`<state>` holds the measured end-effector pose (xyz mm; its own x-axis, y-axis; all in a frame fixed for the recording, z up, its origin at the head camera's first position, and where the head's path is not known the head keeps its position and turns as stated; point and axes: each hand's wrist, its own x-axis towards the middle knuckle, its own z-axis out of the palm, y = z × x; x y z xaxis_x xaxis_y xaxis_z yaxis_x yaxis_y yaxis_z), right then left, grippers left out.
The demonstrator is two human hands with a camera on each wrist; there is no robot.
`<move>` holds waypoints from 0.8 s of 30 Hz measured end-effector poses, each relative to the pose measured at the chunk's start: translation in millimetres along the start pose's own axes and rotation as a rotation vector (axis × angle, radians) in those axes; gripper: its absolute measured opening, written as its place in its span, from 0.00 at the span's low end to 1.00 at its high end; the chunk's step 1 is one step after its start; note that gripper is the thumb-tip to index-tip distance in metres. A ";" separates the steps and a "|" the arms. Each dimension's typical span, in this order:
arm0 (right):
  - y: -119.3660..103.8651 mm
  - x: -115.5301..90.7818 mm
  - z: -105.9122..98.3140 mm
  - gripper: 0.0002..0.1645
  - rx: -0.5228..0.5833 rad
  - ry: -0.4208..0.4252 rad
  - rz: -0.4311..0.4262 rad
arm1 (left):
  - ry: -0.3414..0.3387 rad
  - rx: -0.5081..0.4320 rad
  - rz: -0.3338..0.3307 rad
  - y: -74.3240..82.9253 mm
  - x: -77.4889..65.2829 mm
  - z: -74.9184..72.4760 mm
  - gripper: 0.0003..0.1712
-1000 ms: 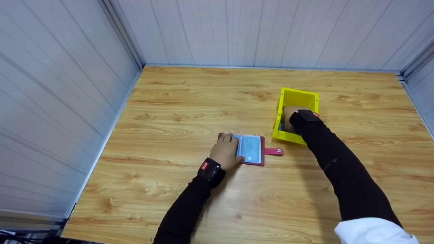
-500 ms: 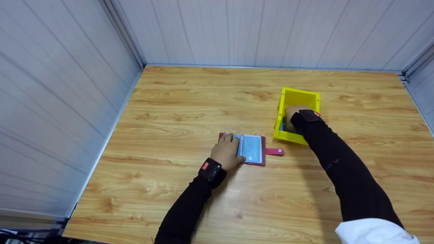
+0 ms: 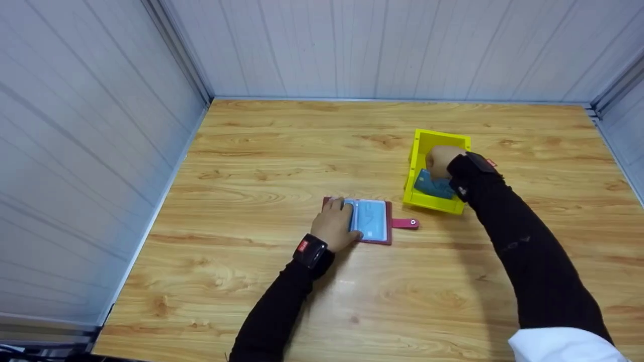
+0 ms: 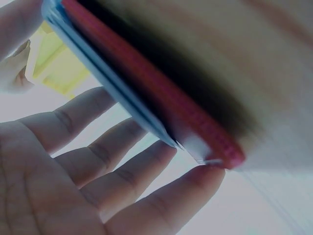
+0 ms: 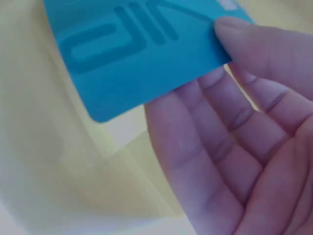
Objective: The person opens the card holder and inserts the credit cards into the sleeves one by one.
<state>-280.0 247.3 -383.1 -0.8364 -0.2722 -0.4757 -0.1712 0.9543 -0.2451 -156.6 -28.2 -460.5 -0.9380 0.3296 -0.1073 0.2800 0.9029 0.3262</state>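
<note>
A red card holder (image 3: 389,223) lies spread open on the table, with clear bluish sleeves and a snap strap pointing right. My left hand (image 3: 333,227) rests on its left half. In the left wrist view, extended fingers (image 4: 146,171) touch the edge of the sleeves and cover. My right hand (image 3: 444,160) is inside the yellow bin (image 3: 433,202). Between thumb and fingers it pinches a blue card (image 5: 142,54) with dark lettering. From the head camera that blue card (image 3: 427,184) shows tilted within the bin, partly covered by the hand and wrist.
The wooden table (image 3: 251,161) meets pale panel walls (image 3: 322,50) at the back and sides. The bin stands behind and to the right of the card holder, close to the strap (image 3: 404,223).
My right hand has risen slightly and shifted right inside the bin, and the blue card now shows below it. My left hand and the card holder have stayed in place.
</note>
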 end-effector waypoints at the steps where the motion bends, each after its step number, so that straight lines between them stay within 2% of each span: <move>1: 0.2 -1.6 -2.2 0.11 0.009 0.015 -0.010 | 0.002 0.000 -0.002 -0.7 -0.2 -0.1 0.41; 6: -2.5 -14.7 -14.5 0.03 0.071 0.093 0.005 | 0.015 -0.001 -0.006 -3.8 -1.4 -0.9 0.41; 12: -7.2 -30.3 -18.5 0.09 0.214 0.252 0.001 | 0.018 0.002 -0.016 -5.4 -1.3 -1.2 0.40; 15: -9.2 -36.3 -12.1 0.12 0.369 0.325 -0.026 | 0.015 0.000 -0.021 -4.5 -0.7 -1.2 0.41; 18: -11.3 -38.9 1.1 0.14 0.563 0.353 -0.044 | 0.006 -0.003 -0.025 -3.2 0.0 -1.5 0.41; 24: -15.1 -39.1 43.7 0.11 0.914 0.281 -0.069 | -0.010 -0.006 -0.017 0.1 1.1 -1.0 0.41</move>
<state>-222.0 238.1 -397.7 -0.9544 -0.1713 -0.2447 0.1481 0.4398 -0.8858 -157.9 -28.1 -459.7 -0.9404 0.3172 -0.1225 0.2629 0.9068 0.3295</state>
